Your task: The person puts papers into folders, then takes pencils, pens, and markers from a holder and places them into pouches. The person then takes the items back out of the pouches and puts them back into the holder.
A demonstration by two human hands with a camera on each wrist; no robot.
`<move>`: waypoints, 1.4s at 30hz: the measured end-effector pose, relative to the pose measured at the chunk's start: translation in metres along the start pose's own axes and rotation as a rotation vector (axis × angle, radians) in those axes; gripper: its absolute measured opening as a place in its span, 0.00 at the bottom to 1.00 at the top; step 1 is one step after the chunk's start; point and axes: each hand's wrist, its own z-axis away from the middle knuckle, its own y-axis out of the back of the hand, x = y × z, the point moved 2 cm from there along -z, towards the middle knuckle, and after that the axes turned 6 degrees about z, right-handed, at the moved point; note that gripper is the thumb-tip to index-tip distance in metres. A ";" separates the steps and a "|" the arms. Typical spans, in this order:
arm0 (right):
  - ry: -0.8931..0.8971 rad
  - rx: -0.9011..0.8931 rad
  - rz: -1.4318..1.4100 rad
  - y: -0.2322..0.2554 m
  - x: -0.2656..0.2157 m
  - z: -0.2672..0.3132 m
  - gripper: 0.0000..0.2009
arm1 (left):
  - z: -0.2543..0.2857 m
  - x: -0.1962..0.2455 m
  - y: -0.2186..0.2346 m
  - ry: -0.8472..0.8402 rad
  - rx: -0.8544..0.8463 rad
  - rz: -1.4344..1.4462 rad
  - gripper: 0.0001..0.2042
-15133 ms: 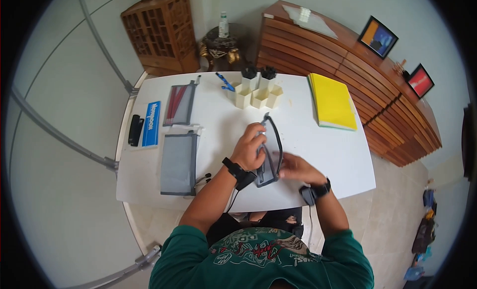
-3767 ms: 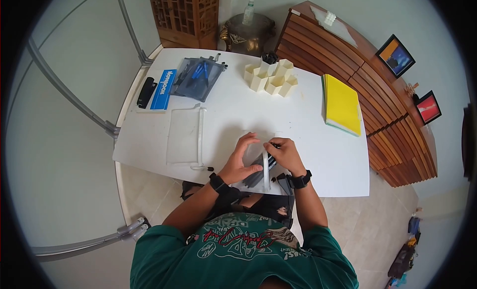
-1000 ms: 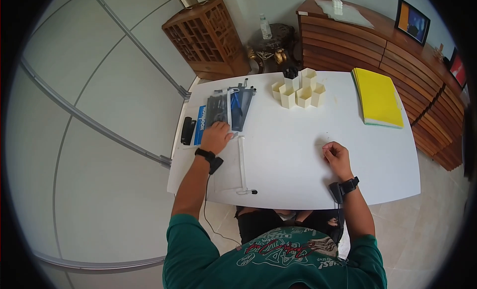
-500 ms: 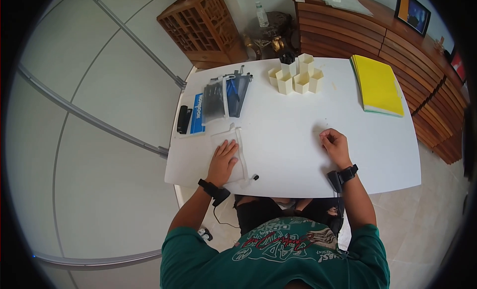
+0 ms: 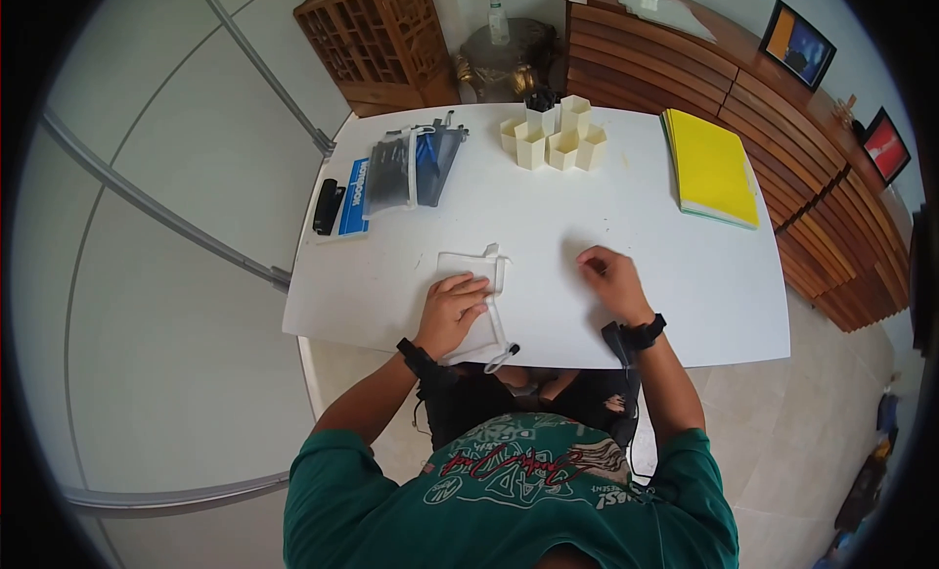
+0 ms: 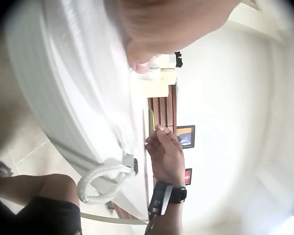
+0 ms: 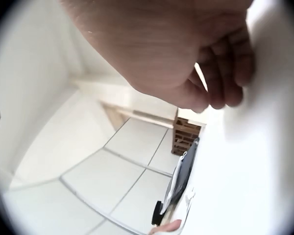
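Observation:
My left hand (image 5: 452, 313) rests with its fingers spread over a thin white zip pouch (image 5: 467, 263) near the front edge of the table. A zip strip runs down the pouch's right side, and a white cord loop (image 6: 103, 178) with a dark end hangs at its front corner in the left wrist view. Part of the pouch is hidden beneath the hand. To the right, my right hand (image 5: 614, 280) is at the white table top with loosely curled fingers (image 7: 220, 90) and holds nothing.
At the back left, a clear-fronted pouch (image 5: 389, 173) with dark contents overlaps a grey mesh pouch (image 5: 440, 168). A blue notebook (image 5: 354, 205) and a black stapler (image 5: 329, 207) lie beside them. Cream hexagonal cups (image 5: 563, 150) stand at the back; yellow folders (image 5: 714, 168) lie right.
The left hand released the dark-filled pouch onto the back-left pile, came down onto the white pouch and shifted it rightward. The right hand has moved slightly toward it.

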 end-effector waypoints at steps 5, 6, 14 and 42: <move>0.263 -0.188 -0.155 -0.019 -0.069 0.028 0.13 | -0.024 0.030 -0.007 -0.024 0.127 0.462 0.12; 0.295 -0.173 -0.196 -0.022 -0.075 0.029 0.13 | -0.029 0.040 -0.009 -0.028 0.132 0.474 0.12; 0.149 -0.114 -0.276 -0.004 -0.087 0.025 0.10 | -0.075 0.076 -0.016 -0.094 0.224 0.678 0.13; 0.303 0.129 1.179 -0.006 -0.098 -0.299 0.20 | -0.128 0.010 -0.053 -0.078 0.323 0.689 0.10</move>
